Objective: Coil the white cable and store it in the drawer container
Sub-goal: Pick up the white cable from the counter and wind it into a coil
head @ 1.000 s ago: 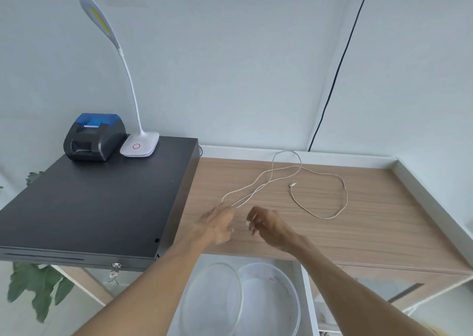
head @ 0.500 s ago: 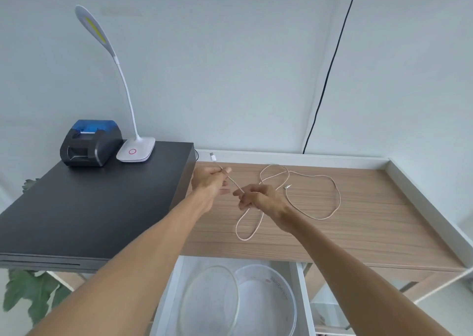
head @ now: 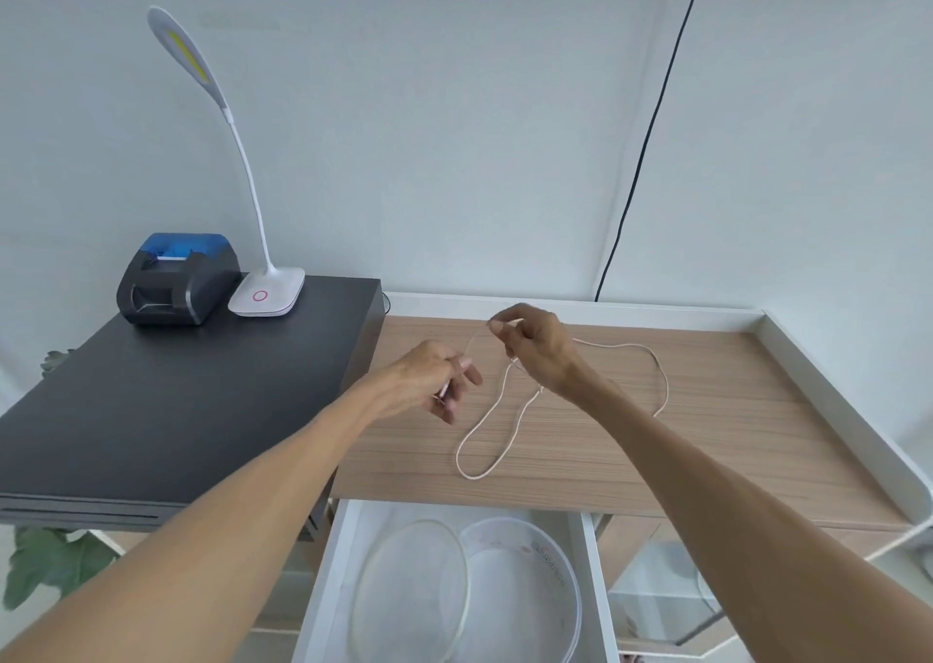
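A thin white cable [head: 477, 465] lies in loose loops on the wooden desktop [head: 707, 440]. My left hand [head: 429, 385] hovers over the desk's left part and pinches one cable end between its fingers. My right hand [head: 535, 349] is raised a little farther back and pinches the cable near its fingertips; a long loop hangs from it down to the desk, and another loop trails off to the right. Below the desk's front edge an open white drawer [head: 328, 576] holds a round clear container [head: 525, 597] with its lid [head: 411, 597] leaning beside it.
A black cash-drawer box [head: 166, 410] stands at the left, carrying a small black and blue printer [head: 176, 279] and a white desk lamp [head: 267, 294]. A black cord [head: 641, 157] runs down the wall. The desk has a raised white rim [head: 838, 400] at the right and back.
Both hands picked the cable up off the desk. My right hand then rose and moved back right, drawing the cable up, while my left hand dropped slightly toward me with the cable's end.
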